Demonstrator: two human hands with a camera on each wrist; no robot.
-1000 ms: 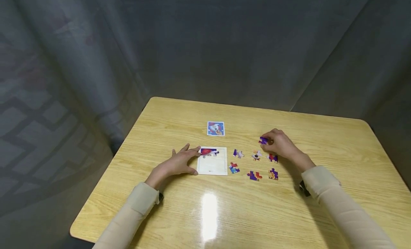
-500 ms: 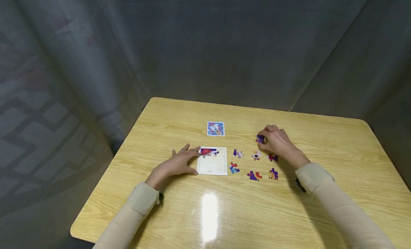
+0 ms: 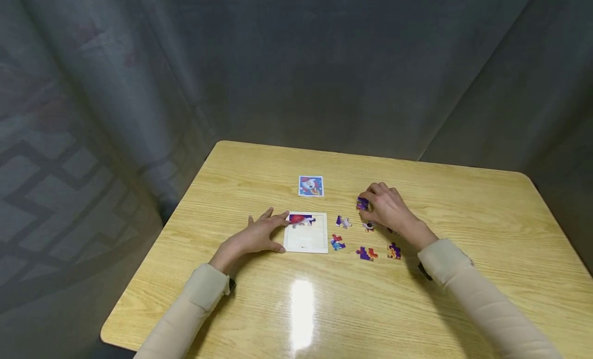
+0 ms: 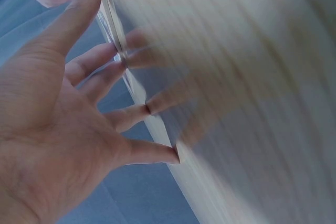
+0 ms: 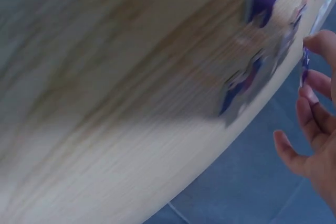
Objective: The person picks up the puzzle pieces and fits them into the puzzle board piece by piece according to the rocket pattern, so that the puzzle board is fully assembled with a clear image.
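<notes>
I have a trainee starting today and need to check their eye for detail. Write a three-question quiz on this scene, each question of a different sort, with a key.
1. Multiple choice. The right hand pinches: a) a pencil; b) a puzzle piece; c) a coin.

2. True or false. The left hand touches the left edge of the board.

3. Fill in the blank with near or far. In the head view, the picture card lies on the table, off the ____ side of the board.

Key: 1. b; 2. true; 3. far.
</notes>
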